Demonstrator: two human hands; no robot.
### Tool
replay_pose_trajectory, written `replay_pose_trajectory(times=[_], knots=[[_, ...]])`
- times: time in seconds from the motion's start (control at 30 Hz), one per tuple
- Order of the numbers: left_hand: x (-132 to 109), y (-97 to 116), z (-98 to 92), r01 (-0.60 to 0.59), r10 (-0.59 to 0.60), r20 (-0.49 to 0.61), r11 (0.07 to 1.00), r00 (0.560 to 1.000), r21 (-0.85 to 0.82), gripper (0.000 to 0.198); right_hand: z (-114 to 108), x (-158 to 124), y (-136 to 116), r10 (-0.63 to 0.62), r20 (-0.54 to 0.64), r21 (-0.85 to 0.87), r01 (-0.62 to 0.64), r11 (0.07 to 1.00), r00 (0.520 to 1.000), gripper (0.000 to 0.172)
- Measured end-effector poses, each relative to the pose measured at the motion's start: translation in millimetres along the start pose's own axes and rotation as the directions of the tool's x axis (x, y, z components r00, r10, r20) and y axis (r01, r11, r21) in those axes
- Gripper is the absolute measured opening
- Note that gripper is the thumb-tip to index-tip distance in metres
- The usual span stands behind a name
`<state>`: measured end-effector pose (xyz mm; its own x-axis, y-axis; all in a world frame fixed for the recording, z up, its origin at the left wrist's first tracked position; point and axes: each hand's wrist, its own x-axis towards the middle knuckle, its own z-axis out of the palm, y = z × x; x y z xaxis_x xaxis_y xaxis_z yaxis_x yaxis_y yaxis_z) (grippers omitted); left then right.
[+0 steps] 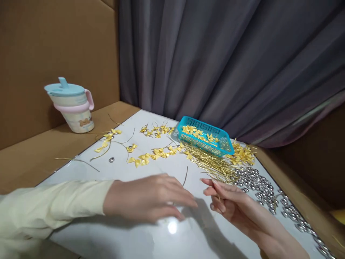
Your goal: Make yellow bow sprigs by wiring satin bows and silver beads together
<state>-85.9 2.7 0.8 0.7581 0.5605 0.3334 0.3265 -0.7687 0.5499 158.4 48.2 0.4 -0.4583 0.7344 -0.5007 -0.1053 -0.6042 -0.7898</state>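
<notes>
My left hand [151,198] is over the white tabletop, palm down, fingers stretched forward and slightly blurred. A thin dark-gold wire tie [186,175] shows just beyond those fingers; whether they touch it I cannot tell. On the right, my right hand [229,201] is closed in a pinch, a short piece of gold wire tie [218,196] showing between its fingers. Behind it lies a pile of gold wire ties [212,162]. Small yellow ribbon bows [144,159] are strewn across the middle, some with silver beads and wires. Many silver beads [254,181] spread beside my right hand.
A blue plastic basket [229,142] holding yellow bows stands at the back, with another heap of yellow bows [242,153] beside it. A cup with a blue lid [72,108] stands at the left on brown board. A grey curtain [210,57] hangs behind.
</notes>
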Motion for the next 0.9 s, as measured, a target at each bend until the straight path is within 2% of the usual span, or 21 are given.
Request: replay_pose_trajectory(times=[0.03, 0.07, 0.1, 0.13, 0.17, 0.23, 0.33, 0.5, 0.63, 0.73, 0.8, 0.9], knots=[[-14.1, -8.6, -9.9, 0.121, -0.121, -0.018, 0.992, 0.993, 0.043, 0.021, -2.0, 0.2, -0.8, -0.016, -0.012, -0.052, 0.015, 0.999, 1.000, 0.030], [-29.5, -19.6, -18.8, 0.266, -0.259, -0.071, 0.957, 0.963, 0.116, 0.022, -3.5, 1.4, -1.8, -0.040, -0.027, -0.107, 0.037, 0.994, 0.999, 0.032], [-44.9, -31.9, -26.2, 0.415, -0.394, -0.144, 0.891, 0.908, 0.183, 0.021, -4.4, 3.4, -2.9, -0.071, -0.045, -0.164, 0.063, 0.984, 0.996, 0.032], [-59.3, -44.6, -32.1, 0.551, -0.502, -0.241, 0.805, 0.831, 0.221, 0.021, -4.4, 6.3, -4.3, -0.108, -0.064, -0.226, 0.091, 0.970, 0.992, 0.031], [-71.8, -56.7, -36.6, 0.609, -0.548, -0.279, 0.759, 0.788, 0.230, 0.023, -3.4, 9.9, -6.0, -0.146, -0.077, -0.290, 0.118, 0.950, 0.986, 0.029], [-88.5, -76.0, -41.3, 0.652, -0.584, -0.302, 0.724, 0.754, 0.227, 0.024, 2.2, 18.3, -10.0, -0.214, -0.078, -0.408, 0.165, 0.898, 0.974, 0.027], [-95.3, -91.6, -40.1, 0.650, -0.594, -0.275, 0.730, 0.756, 0.212, 0.021, 17.5, 31.8, -15.0, -0.234, -0.021, -0.528, 0.188, 0.828, 0.972, 0.031], [-94.0, -97.0, -30.2, 0.621, -0.583, -0.227, 0.765, 0.780, 0.171, 0.022, 49.3, 60.1, -11.6, -0.164, 0.115, -0.584, 0.200, 0.787, 0.980, 0.028], [-89.9, -83.1, -22.7, 0.623, -0.585, -0.235, 0.769, 0.776, 0.143, 0.022, 74.1, 86.2, 3.4, -0.137, 0.227, -0.647, 0.254, 0.719, 0.964, 0.024], [-81.9, -65.4, -16.8, 0.625, -0.601, -0.181, 0.771, 0.778, 0.126, 0.020, 86.7, 98.1, 18.3, -0.207, 0.361, -0.679, 0.408, 0.610, 0.909, 0.016], [-77.8, -57.4, -13.7, 0.611, -0.597, -0.136, 0.782, 0.791, 0.122, 0.017, 89.1, 101.1, 25.6, -0.242, 0.426, -0.675, 0.484, 0.557, 0.872, 0.010], [-76.7, -57.4, -12.6, 0.612, -0.603, -0.103, 0.784, 0.791, 0.107, 0.016, 82.9, 102.0, 25.8, -0.244, 0.426, -0.705, 0.489, 0.513, 0.871, 0.006]])
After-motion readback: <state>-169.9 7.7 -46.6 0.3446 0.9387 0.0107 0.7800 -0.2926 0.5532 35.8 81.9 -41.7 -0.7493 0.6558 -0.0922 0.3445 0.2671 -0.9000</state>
